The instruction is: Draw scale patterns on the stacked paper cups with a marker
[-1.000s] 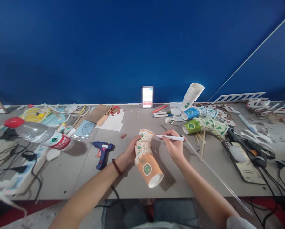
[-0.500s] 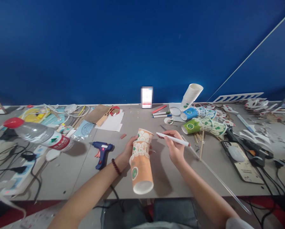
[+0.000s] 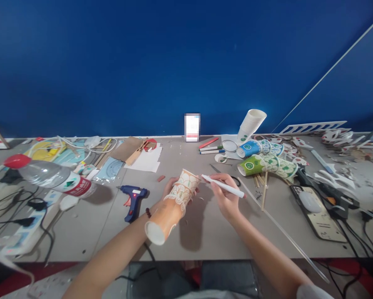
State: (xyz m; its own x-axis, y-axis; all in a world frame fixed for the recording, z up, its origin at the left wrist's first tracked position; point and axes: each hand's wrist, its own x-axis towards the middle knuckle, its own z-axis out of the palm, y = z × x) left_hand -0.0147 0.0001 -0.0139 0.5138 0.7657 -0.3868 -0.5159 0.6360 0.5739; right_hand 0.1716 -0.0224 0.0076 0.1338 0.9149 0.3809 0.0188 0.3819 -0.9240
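Observation:
My left hand is wrapped round a joined column of paper cups, coloured orange and white with a scalloped pattern. The column tilts, its plain orange end pointing down and left toward me; some of my fingers are hidden behind it. Just right of its upper end, my right hand grips a white marker pen. The pen's tip is close to the cup's rim; whether they touch I cannot tell. Partly behind my right hand lie scissors.
A blue glue gun and a water bottle lie to the left. Rightward are blue cups, green cups, a stack of white cups, a phone with a mouse on it, and a black glue gun.
The cup column has swung so its lower end points left. My right hand and the pen have shifted slightly left and down, nearer the rim.

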